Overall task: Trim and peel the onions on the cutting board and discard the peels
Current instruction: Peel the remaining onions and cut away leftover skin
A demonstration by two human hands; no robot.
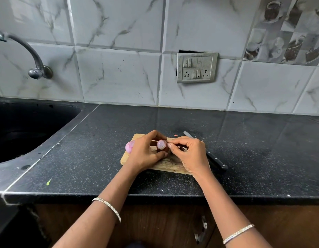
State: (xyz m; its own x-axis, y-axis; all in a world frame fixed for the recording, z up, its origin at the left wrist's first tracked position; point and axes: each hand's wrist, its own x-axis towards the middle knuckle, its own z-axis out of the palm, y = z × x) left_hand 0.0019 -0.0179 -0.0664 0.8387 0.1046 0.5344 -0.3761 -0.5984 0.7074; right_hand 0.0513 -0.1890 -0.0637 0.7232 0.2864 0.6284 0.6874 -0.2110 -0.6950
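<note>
Black speckled countertop (83,158) is filling the lower view, with a brown cabinet front and its metal handle (201,230) showing beneath the near edge. Two forearms are reaching in from below, each wearing a thin silver bangle (108,206). Past them, a wooden cutting board (165,166) is lying on the counter. Above it, the left hand (146,153) is curling its fingers and thumb round a small onion (162,144), turning the cut purple face toward the camera. The right hand (189,153) is meeting it from the other side, thumb and forefinger pinching at the onion's rim, probably on a strip of skin, though that is too small to make out. A second onion (129,146), pale pink, is peeking out behind the left hand at the board's left edge. A black-handled knife (214,158) is lying just right of the board. Farther off, a dark sink (20,129) is sitting at left under a curved tap (29,52), and a switch panel (197,67) is hanging on the marbled tiles.
</note>
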